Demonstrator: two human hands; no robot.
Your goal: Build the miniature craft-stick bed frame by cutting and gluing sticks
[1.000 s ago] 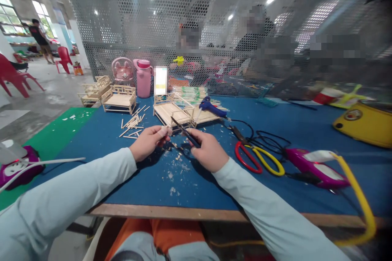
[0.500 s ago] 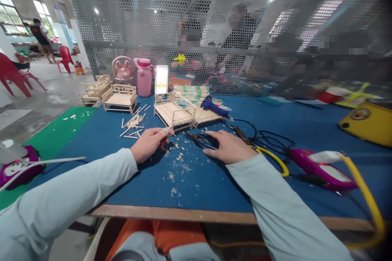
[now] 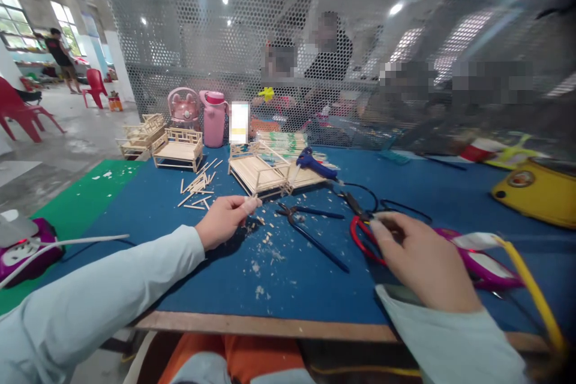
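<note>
My left hand [image 3: 227, 219] is closed in a pinch at the front corner of a small wooden stick-built bed frame [image 3: 256, 173]. What sits between its fingertips is too small to name. To the right, my right hand [image 3: 418, 255] is closed around the handle of red-handled scissors [image 3: 360, 239], whose dark tip points away from me. Between my hands, blue-handled pliers [image 3: 310, 231] lie spread on the blue table, touched by neither hand. A blue glue gun [image 3: 317, 165] rests on the right part of the stick frame.
Loose sticks [image 3: 198, 186] lie left of the frame, near a miniature bench [image 3: 177, 149]. Behind stand a pink bottle [image 3: 215, 120] and a lit phone [image 3: 239, 123]. Purple power strips [image 3: 488, 264] and cables flank the table [image 3: 288, 288]. A perforated metal screen [image 3: 180, 42] rises behind.
My right hand has left the blue-handled pliers and moved right and nearer, onto the red-handled scissors. My left hand keeps its pinch in nearly the same spot.
</note>
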